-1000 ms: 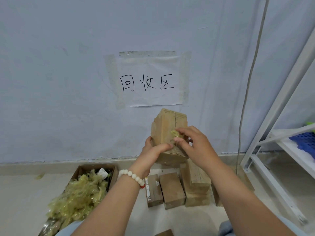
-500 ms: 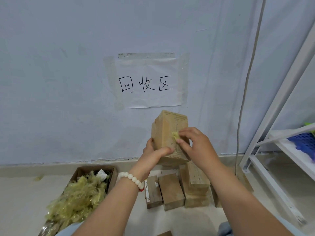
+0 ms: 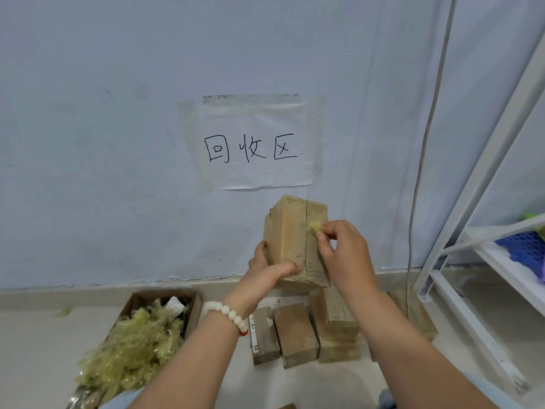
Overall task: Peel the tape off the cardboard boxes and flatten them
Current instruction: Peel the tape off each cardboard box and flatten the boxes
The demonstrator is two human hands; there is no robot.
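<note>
Cardboard box [image 3: 290, 240] is held upright above the floor's wall edge. Left hand [image 3: 267, 271] grips its base, and right hand [image 3: 345, 252] fingers pinch a yellowish tape scrap [image 3: 314, 226]. To the left, an open carton [image 3: 195, 312] brims with crumpled tape [image 3: 138, 346]. The wall sign [image 3: 253, 172] reads 回收区.

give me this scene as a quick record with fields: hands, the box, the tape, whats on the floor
held item: upright brown cardboard box, raised in front of the wall
left hand: grips the box's lower part, thumb across its front
right hand: pinches a crumpled yellowish tape scrap at the box's centre seam
floor, left: open cardboard carton heaped with crumpled yellowish tape
floor, centre: small brown cardboard boxes, not flattened
wall: taped white paper sign with handwritten characters
right edge: white metal shelf rack
</note>
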